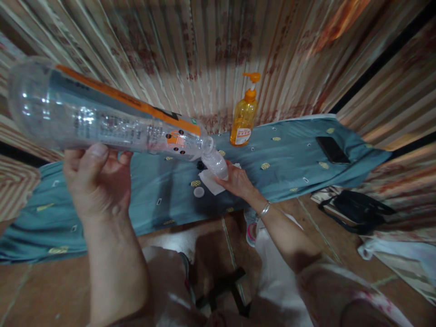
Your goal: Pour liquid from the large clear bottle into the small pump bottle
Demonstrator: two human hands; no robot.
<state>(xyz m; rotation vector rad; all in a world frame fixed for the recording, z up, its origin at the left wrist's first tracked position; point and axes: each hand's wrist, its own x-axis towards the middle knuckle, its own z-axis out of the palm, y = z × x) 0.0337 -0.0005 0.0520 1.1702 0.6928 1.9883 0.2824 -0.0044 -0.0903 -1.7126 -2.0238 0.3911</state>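
Head view: pale trousers [272, 254] frame the bottom, one leg at five o'clock, the other at seven. Toward nine o'clock, the left hand [98, 179] grips a large clear bottle [126, 120], its thumb against the near side; the other fingers are partly hidden behind the plastic. This bottle, with an orange and grey label, lies tilted across the upper left, its base toward ten o'clock and its neck sloping down to the centre.

There its mouth meets the mouth of a small clear bottle [216, 164], also tilted; whether the rims touch cannot be told. Just off centre toward four o'clock, the right hand [237, 181] pinches the small bottle between thumb and fingers, with a silver bracelet [265, 209] at the wrist.

Below them, at six o'clock, white paper [213, 184] lies on a teal patterned cloth [282, 168]. A round whitish cap [199, 192] sits near it, between seven and eight. Between three and four o'clock, a black bag [357, 209] lies beyond the cloth's near edge.

Farther off, an amber pump bottle [243, 120] stands upright at one o'clock, and a dark phone [333, 150] lies flat at three. Striped, patterned curtains [218, 50] hang behind everything at twelve.
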